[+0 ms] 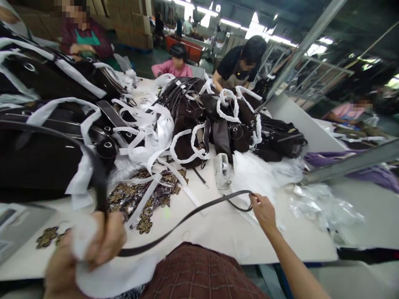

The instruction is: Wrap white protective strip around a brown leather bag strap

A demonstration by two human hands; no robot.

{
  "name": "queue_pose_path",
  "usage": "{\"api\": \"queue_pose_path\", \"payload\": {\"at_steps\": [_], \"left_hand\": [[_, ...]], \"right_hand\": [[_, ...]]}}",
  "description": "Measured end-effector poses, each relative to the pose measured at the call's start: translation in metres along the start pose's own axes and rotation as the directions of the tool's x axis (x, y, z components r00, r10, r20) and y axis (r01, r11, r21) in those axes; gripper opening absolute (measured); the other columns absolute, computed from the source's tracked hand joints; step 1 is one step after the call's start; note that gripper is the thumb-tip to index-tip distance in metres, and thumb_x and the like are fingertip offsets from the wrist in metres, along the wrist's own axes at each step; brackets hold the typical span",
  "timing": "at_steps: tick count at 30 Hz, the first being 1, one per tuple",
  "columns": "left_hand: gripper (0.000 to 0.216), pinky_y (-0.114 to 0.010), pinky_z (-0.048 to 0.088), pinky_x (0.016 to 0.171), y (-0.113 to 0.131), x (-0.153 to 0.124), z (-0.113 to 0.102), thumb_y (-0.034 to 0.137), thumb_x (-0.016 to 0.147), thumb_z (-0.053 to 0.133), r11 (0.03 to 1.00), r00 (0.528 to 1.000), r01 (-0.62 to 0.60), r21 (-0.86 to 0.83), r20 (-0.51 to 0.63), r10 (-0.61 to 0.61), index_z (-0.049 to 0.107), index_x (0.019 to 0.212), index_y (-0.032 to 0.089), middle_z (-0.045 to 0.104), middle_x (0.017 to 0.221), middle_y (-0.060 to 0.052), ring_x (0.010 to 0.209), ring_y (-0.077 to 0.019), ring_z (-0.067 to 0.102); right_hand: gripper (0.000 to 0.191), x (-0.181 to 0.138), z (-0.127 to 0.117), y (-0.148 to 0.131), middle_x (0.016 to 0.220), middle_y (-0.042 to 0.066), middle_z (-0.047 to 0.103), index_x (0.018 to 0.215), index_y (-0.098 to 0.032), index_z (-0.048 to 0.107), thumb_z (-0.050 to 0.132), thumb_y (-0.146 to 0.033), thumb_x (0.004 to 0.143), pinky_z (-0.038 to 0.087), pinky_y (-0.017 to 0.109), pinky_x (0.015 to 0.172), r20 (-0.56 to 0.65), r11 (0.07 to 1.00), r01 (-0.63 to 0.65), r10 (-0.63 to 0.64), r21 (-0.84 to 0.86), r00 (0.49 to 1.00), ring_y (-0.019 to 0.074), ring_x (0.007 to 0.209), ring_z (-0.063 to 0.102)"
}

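On the surface [224, 232], bags [40, 162] lay along the left edge of the frame and others in a heap [187, 124] at upper middle. Strips [160, 131] lay between the two groups, charms [145, 222] in front of the strips, left of centre. A device [222, 171] sat before the heap, sheets [254, 176] just right of it. A strap [183, 221] ran from the left grip [104, 241], lower left, to the right grip [264, 211], right of centre.

The left grip [107, 238] curls fist-like; the right grip [262, 207] pinches, forearm [294, 259] extended.
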State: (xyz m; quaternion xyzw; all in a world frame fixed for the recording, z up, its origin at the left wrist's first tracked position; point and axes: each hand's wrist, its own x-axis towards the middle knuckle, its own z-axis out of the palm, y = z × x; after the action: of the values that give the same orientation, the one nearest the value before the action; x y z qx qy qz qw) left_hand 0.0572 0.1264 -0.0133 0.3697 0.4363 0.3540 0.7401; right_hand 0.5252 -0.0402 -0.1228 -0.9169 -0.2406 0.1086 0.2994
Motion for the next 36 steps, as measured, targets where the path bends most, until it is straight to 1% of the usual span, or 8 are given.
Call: {"api": "queue_pose_path", "payload": {"at_steps": [4, 7, 12, 16, 25, 29, 32, 36], "left_hand": [[0.051, -0.021, 0.005, 0.038, -0.054, -0.003, 0.044, 0.063, 0.063, 0.079, 0.957, 0.870, 0.271, 0.108, 0.398, -0.291, 0.055, 0.061, 0.017, 0.057, 0.054, -0.003, 0.035, -0.0014, 0.020], [0.054, -0.020, 0.004, 0.037, -0.070, 0.000, 0.046, 0.067, 0.069, 0.073, 0.943, 0.803, 0.298, 0.148, 0.495, -0.331, 0.055, 0.068, 0.016, 0.059, 0.056, -0.002, 0.033, 0.0008, 0.020], [0.053, -0.020, 0.004, 0.037, -0.060, -0.006, 0.031, 0.065, 0.071, 0.074, 0.957, 0.859, 0.269, 0.105, 0.423, -0.288, 0.053, 0.068, 0.016, 0.058, 0.054, -0.001, 0.033, 0.0010, 0.019], [0.050, -0.020, 0.003, 0.039, -0.053, -0.006, 0.014, 0.064, 0.072, 0.072, 0.961, 0.910, 0.189, 0.203, 0.332, -0.249, 0.060, 0.074, 0.015, 0.060, 0.057, -0.002, 0.033, -0.0003, 0.019], [0.049, -0.022, 0.011, 0.042, -0.091, 0.028, -0.044, 0.062, 0.078, 0.066, 0.922, 0.945, 0.183, 0.341, 0.196, -0.260, 0.059, 0.069, 0.015, 0.050, 0.055, 0.003, 0.038, -0.0018, 0.018], [0.048, -0.021, 0.012, 0.041, -0.110, 0.023, -0.041, 0.062, 0.082, 0.063, 0.946, 0.942, 0.200, 0.256, 0.214, -0.258, 0.058, 0.069, 0.016, 0.031, 0.043, 0.009, 0.037, -0.0029, 0.013], [0.048, -0.020, 0.013, 0.041, -0.122, 0.016, -0.031, 0.062, 0.082, 0.064, 0.939, 0.908, 0.229, 0.257, 0.291, -0.301, 0.060, 0.074, 0.015, 0.046, 0.050, 0.005, 0.037, -0.0018, 0.017], [0.048, -0.020, 0.028, 0.041, -0.143, 0.018, -0.026, 0.063, 0.083, 0.061, 0.913, 0.910, 0.166, 0.373, 0.298, -0.288, 0.064, 0.079, 0.016, 0.067, 0.076, -0.005, 0.039, -0.0049, 0.032]], "right_hand": [[0.039, 0.001, 0.000, 0.023, 0.049, -0.003, 0.055, 0.087, -0.020, 0.070, 0.052, -0.054, 0.083, 0.039, 0.029, 0.044, 0.159, 0.962, -0.245, 0.225, 0.123, 0.961, 0.0151, 0.039, 0.047], [0.023, -0.009, 0.004, 0.043, 0.045, -0.004, 0.055, 0.087, -0.017, 0.067, 0.064, -0.038, 0.078, 0.040, 0.026, 0.041, 0.301, 0.881, -0.389, 0.306, 0.269, 0.903, 0.0137, 0.035, 0.048], [0.034, -0.039, 0.011, 0.061, 0.089, 0.013, 0.074, 0.101, -0.015, 0.065, 0.071, -0.013, 0.068, 0.060, 0.041, 0.081, 0.576, 0.600, -0.579, 0.228, 0.551, 0.785, 0.0259, 0.084, 0.075], [0.020, -0.045, 0.010, 0.065, 0.107, 0.013, 0.072, 0.098, -0.019, 0.066, 0.059, -0.015, 0.079, 0.057, 0.038, 0.096, 0.585, 0.358, -0.596, 0.153, 0.719, 0.797, 0.0218, 0.106, 0.070], [0.028, 0.005, -0.073, 0.003, 0.072, 0.001, 0.058, 0.096, -0.017, 0.064, 0.039, -0.029, 0.100, 0.047, 0.009, 0.040, 0.418, 0.064, -0.422, 0.069, 0.904, 0.906, 0.0043, 0.046, 0.047], [0.030, 0.028, -0.118, -0.048, 0.081, 0.004, 0.062, 0.094, -0.015, 0.065, 0.037, -0.025, 0.102, 0.053, 0.016, 0.050, 0.285, 0.148, -0.301, 0.121, 0.942, 0.951, 0.0065, 0.057, 0.055], [0.040, 0.048, -0.143, -0.076, 0.071, 0.003, 0.054, 0.086, -0.017, 0.068, 0.034, -0.030, 0.103, 0.057, 0.027, 0.063, 0.130, 0.276, -0.160, 0.126, 0.948, 0.983, 0.0112, 0.064, 0.059], [0.057, 0.067, -0.172, -0.102, 0.064, 0.000, 0.041, 0.078, -0.022, 0.069, 0.022, -0.039, 0.105, 0.035, 0.024, 0.039, 0.014, 0.340, -0.002, -0.035, 0.941, 0.999, 0.0078, 0.042, 0.033]]}}
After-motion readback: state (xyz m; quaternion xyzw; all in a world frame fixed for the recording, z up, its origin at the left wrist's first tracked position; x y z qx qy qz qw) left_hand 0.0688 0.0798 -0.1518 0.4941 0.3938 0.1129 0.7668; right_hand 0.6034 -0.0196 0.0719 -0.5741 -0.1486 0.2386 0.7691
